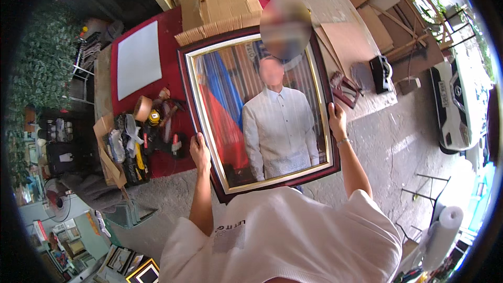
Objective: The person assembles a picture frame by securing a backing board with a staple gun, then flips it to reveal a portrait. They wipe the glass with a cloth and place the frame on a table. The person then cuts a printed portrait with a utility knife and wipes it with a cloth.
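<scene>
While hands (pixel 200 152) (pixel 338 120) grip its sides, a rectangular picture frame (pixel 283 179), dark-rimmed, gold-edged.

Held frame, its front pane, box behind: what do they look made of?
Frame: wood or moulded plastic, can't tell; smooth dark rim, pale inner border.
Front pane: glass or clear plastic, glossy; striped reflections.
Box: likely corrugated cardboard, matte brown; ridged flap.

Dark-framed portrait (pixel 267 120), pale-bordered, held at 2 sides

Glossy, wood-like picture frame (pixel 320 73); shiny portrait (pixel 280 120); matt cardboard box (pixel 228 5); rough concrete floor (pixel 385 136)
</scene>
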Demonstrator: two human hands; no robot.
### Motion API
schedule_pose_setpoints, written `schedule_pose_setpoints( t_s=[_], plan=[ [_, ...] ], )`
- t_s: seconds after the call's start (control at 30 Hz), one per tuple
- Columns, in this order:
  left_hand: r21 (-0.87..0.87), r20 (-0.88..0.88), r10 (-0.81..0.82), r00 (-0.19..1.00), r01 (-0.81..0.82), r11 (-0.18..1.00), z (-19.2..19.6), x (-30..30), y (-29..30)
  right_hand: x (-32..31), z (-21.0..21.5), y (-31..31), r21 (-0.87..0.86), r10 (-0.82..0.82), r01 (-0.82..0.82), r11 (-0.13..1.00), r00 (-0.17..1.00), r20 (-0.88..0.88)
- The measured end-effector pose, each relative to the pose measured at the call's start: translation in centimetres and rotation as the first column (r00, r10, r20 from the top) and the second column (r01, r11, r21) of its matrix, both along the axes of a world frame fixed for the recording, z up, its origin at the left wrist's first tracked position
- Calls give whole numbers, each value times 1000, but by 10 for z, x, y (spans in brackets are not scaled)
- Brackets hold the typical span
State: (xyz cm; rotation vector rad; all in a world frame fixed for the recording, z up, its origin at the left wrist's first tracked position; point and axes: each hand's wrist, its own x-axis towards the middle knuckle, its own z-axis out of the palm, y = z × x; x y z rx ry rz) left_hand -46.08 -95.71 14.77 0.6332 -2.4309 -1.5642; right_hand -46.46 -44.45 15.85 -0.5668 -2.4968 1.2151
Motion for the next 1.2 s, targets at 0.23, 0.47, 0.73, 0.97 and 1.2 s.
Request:
schedule_pose_setpoints(
  t_s=[0.23,0.47,0.73,0.97,1.2],
  plan=[
    [-152,203,-35,979,67,986,-32,34,2,29,-34,-12,123,3,-40,992,957,290],
    [-558,529,-58,847,398,728,-11,-8,15,-19,-27,-5,291,77,-239,926,876,476],
    [-613,565,-67,823,473,633,30,9,3,-84,-21,156,358,-105,104,928,994,-18],
    [-519,343,215,914,-7,855,-24,183,-14,-129,-91,314,492,-559,342,801,722,409],
    [-78,533,81,842,-47,996,-18,222,24,-135,-105,331,362,-471,312,879,690,550]
  ],
)
